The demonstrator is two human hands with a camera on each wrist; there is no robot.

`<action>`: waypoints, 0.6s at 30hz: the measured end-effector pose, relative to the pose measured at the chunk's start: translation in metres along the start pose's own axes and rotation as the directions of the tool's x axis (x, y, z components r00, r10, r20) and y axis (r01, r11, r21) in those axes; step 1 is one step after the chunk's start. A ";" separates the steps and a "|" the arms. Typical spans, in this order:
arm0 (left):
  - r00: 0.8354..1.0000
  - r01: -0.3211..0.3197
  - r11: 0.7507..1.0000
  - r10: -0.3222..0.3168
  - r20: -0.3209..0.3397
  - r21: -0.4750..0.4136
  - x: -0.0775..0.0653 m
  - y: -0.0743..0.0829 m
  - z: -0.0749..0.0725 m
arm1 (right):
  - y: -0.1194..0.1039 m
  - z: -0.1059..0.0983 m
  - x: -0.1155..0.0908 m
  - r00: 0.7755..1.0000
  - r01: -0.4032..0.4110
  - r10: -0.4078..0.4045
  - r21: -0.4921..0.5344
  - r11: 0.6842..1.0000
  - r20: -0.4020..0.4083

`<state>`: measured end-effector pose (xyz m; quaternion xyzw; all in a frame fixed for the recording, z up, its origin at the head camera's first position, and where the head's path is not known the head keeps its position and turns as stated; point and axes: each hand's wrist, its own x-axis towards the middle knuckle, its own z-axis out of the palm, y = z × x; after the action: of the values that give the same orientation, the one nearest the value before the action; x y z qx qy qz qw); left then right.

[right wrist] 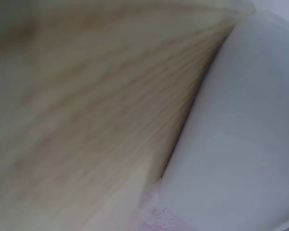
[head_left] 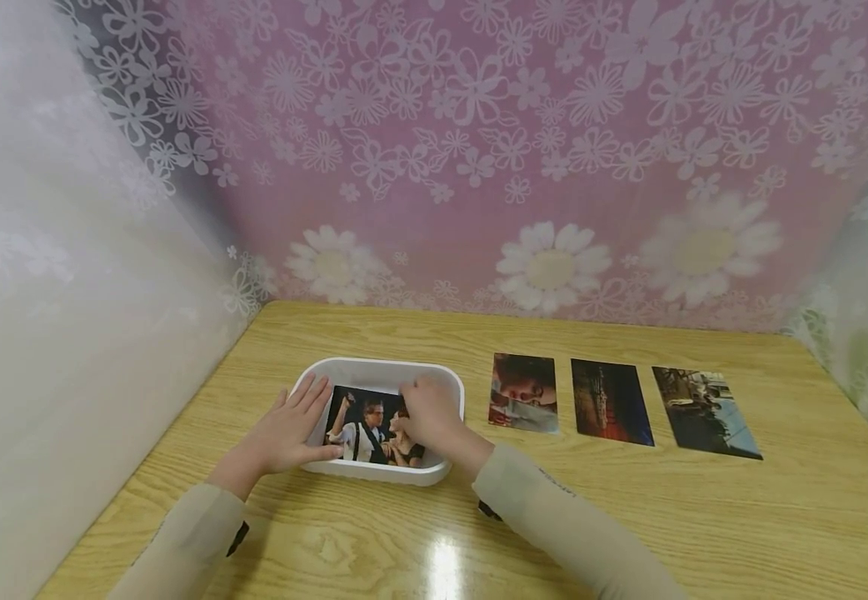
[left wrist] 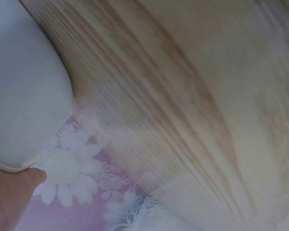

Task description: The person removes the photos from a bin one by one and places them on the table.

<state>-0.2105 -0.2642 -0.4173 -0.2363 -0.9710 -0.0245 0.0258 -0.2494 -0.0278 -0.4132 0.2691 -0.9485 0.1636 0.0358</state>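
Observation:
A white rectangular box [head_left: 385, 477] with rounded corners stands on the table. Inside it lies a photo [head_left: 374, 437] of two people, one in a white shirt with dark straps. My left hand [head_left: 287, 433] rests over the box's left rim with straight, spread fingers, its thumb reaching to the photo's lower left edge. At the photo's right side, my right hand [head_left: 434, 417] is in the box with curled fingers, gripping the edge; the fingertips are hidden. The left wrist view shows the box wall [left wrist: 29, 91] and part of the left hand [left wrist: 12, 195].
Three photos lie in a row to the right of the box: a close-up of a face [head_left: 524, 393], a dark one with red and blue [head_left: 611, 402] and a bright outdoor scene [head_left: 706, 412]. A pink flowered sheet [head_left: 434, 208] hangs behind the wooden table [head_left: 359, 542].

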 end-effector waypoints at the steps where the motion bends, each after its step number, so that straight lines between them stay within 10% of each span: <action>1: 1.000 0.001 1.000 -0.001 0.003 -0.004 0.000 0.000 0.000 | 0.000 -0.001 0.000 1.000 0.005 -0.003 0.054 0.999 -0.021; 18: 1.000 0.009 1.000 -0.009 -0.010 -0.004 0.001 0.000 0.001 | 0.016 -0.031 -0.016 0.975 -0.072 0.178 0.569 0.819 -0.133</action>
<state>-0.2111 -0.2634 -0.4185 -0.2318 -0.9719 -0.0278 0.0300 -0.2445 0.0034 -0.3914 0.1887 -0.8670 0.4602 0.0299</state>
